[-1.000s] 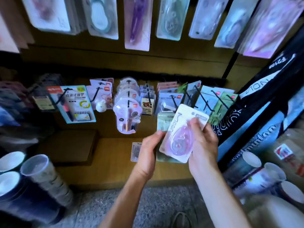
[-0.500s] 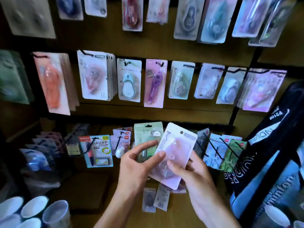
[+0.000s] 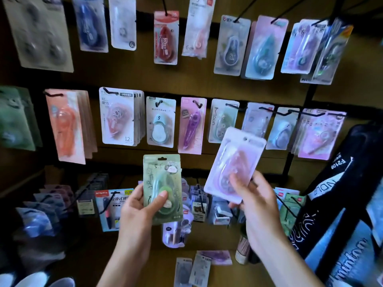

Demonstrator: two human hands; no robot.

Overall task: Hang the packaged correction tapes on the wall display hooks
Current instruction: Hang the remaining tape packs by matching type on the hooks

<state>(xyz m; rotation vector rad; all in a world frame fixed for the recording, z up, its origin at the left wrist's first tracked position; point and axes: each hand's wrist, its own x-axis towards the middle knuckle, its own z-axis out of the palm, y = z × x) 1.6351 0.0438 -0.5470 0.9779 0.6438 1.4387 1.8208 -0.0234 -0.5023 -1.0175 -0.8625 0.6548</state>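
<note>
Green pack (image 3: 162,188) and pink pack (image 3: 235,164), stacked half a second ago, are now split: green is clamped in the left grip (image 3: 138,206), pink in the right grip (image 3: 253,198), raised toward the hooks (image 3: 234,106) above. Hanging not yet done.

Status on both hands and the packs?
Left hand grips green pack. Right hand grips pink pack, raised toward hooks. Neither hung yet. Nothing blocking.

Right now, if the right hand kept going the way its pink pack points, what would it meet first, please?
Probably the Moon pack on the middle row; the right hand tilts its pink pack there, though depth is unclear.
</note>
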